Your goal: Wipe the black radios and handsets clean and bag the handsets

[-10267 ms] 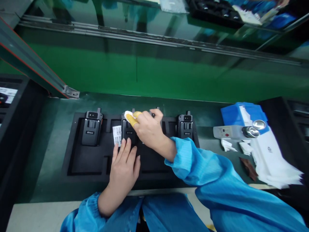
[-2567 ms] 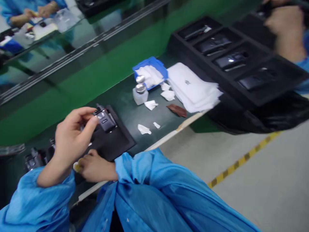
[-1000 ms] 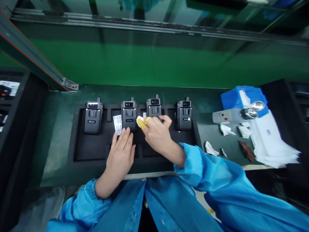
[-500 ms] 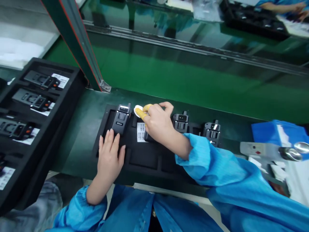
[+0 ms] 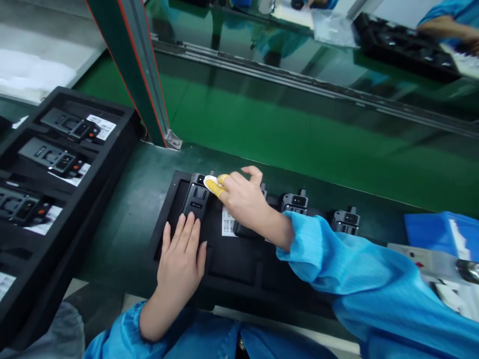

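A black foam tray (image 5: 170,204) lies on the green bench and holds several small black devices. My left hand (image 5: 180,262) lies flat on the tray, fingers stretched out, fingertips touching the lower end of the leftmost device (image 5: 196,199). My right hand (image 5: 241,199) wears a yellow finger cot and pinches a small white wipe (image 5: 209,180) against the top of that device. It covers the second device. Two more devices (image 5: 295,202) (image 5: 346,221) stand to the right. A white label (image 5: 226,223) lies beside my right wrist.
A second black tray (image 5: 123,119) with devices and labels sits at the left. A green metal post (image 5: 140,75) rises behind the tray. A blue bin (image 5: 430,229) and a white dispenser bottle (image 5: 430,257) are at the right. Another person's arm shows at top right.
My view has swung left. My right hand moved the wipe from the second device over to the leftmost one, and my left hand shifted left with it.
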The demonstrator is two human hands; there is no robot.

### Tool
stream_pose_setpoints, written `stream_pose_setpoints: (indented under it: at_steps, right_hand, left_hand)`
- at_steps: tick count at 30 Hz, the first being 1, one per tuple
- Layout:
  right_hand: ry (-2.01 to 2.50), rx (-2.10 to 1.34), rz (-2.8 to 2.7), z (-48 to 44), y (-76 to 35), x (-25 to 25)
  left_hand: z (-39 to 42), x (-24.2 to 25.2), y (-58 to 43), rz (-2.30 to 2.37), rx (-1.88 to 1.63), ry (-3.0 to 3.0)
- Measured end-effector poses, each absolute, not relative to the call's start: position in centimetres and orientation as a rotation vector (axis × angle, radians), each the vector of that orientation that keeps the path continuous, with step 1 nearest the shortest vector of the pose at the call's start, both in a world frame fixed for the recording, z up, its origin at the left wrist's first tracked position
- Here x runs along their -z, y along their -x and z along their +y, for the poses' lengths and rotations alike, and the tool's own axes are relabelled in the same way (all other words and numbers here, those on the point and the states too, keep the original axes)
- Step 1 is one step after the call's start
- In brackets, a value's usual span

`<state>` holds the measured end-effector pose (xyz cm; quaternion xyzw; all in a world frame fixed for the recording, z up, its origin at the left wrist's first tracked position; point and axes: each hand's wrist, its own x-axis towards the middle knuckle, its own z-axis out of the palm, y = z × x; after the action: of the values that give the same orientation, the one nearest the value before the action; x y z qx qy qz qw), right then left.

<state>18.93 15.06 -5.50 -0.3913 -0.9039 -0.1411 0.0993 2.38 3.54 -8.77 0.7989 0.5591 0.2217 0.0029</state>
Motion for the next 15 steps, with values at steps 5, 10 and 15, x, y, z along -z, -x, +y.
stream_pose_setpoints:
  at_steps: [5,10,15]
  right_hand:
    - [1.076,0.503,-2.625,15.5,-17.5,5.8]
    - [1.153,0.583,-2.565,15.9,-16.4,5.9]
    - [1.202,0.629,-2.545,14.7,-17.7,5.7]
  left_hand:
    - [3.6,8.8,-2.4,1.767,-0.695,-2.52]
    - [3.5,8.7,-2.3,1.755,-0.69,-2.518]
    - [3.5,8.7,-2.4,1.754,-0.711,-2.507]
